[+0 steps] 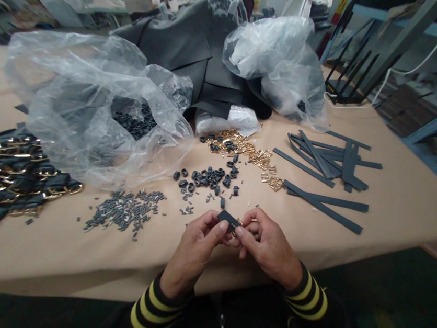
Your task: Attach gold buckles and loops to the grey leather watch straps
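Observation:
Between both hands, close to the table's front edge, is a short dark grey strap (227, 217) with a bit of gold metal, apparently a buckle, at its right end. My left hand (195, 245) pinches the strap between thumb and fingers. My right hand (272, 249) is closed on the buckle end, its thumb pressed against it; the fingers hide most of the metal. One dark strap loop (222, 203) stands just beyond the strap. Farther back lie several more loops (211, 178) and a heap of gold buckles (257, 155).
Tiny dark pieces (122, 213) are scattered left of my hands. Straps with gold fittings (7, 177) pile up at far left. Loose grey strips (324, 202) lie on the right. Plastic bags (95, 71), dark sheet material (178, 33) and a router (345, 89) stand behind.

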Tool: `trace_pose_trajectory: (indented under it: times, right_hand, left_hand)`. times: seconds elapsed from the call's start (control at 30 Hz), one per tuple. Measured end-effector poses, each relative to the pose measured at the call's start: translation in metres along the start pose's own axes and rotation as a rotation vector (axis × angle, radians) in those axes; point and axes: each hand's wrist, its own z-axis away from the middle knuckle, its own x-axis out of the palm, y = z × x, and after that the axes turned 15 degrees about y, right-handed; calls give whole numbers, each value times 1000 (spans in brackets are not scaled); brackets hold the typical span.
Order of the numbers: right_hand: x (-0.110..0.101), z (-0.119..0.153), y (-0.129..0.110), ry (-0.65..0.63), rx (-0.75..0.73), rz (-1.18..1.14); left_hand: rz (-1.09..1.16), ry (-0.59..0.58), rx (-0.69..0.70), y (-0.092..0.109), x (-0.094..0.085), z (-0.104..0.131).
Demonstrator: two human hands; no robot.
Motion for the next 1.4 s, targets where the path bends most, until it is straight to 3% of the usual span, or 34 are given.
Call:
trace_pose_trajectory:
  times: [0.1, 0.2, 0.4, 0.6, 0.83, 1.1, 1.17, 1.3, 1.4]
  right_hand:
    - [4, 4, -3, 110, -166, 93]
    - [5, 4, -5, 123, -323, 210]
    - [4, 1, -4, 154, -389, 336]
    - [2, 0, -3, 126, -309, 310]
    - [-3, -2, -3, 60, -144, 308]
    - [-1, -2, -10, 97, -231, 452]
    - [-2, -2, -8, 99, -204, 380]
    - [-7, -4, -1, -48, -46, 33]
    - [-9, -6, 4, -98, 30, -106]
  left_hand:
    - [85, 43, -56, -2, 4, -1]
    - [98, 84, -50, -3, 8, -2]
    - [-30, 179, 52, -7, 9, -2]
    - [-27, 209, 89, -9, 9, -1]
    - [-219, 227, 192, -7, 8, 0]
    - [-425, 281, 319, -14, 15, 1]
    - [-420, 280, 319, -13, 15, 1]
    - [-318, 239, 241, -8, 10, -3]
    - [-235, 171, 183, -9, 8, -7]
